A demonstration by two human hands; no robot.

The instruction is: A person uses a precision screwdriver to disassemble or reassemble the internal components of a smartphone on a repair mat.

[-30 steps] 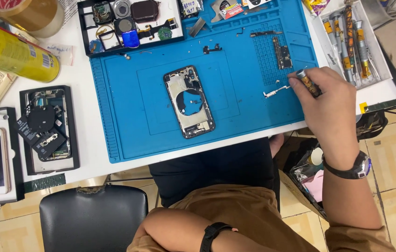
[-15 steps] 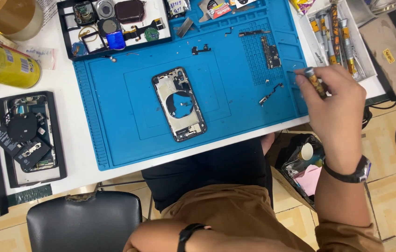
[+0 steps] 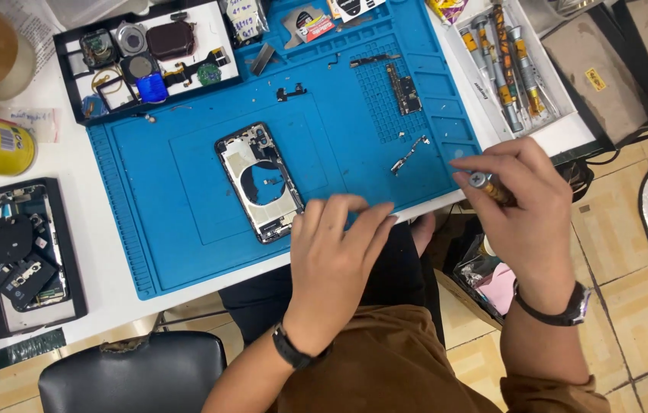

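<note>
White bench, blue work mat (image 3: 186, 222) — repair station. Gutted phone frame (image 3: 259, 181) lies flat mid-mat. Left hand (image 3: 335, 248): fingers spread open, resting on the mat's near edge just beside the frame. Right hand (image 3: 522, 203): closed around a screwdriver (image 3: 490, 186) past the bench edge. Risk — a sweeping wrist could scatter the loose small parts (image 3: 408, 155). Screwdriver tip hidden.

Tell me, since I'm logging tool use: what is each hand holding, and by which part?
The right hand pinches a small screwdriver by its handle, the capped end showing. The left hand holds nothing; its fingers rest on the blue mat beside the opened phone frame.
</note>
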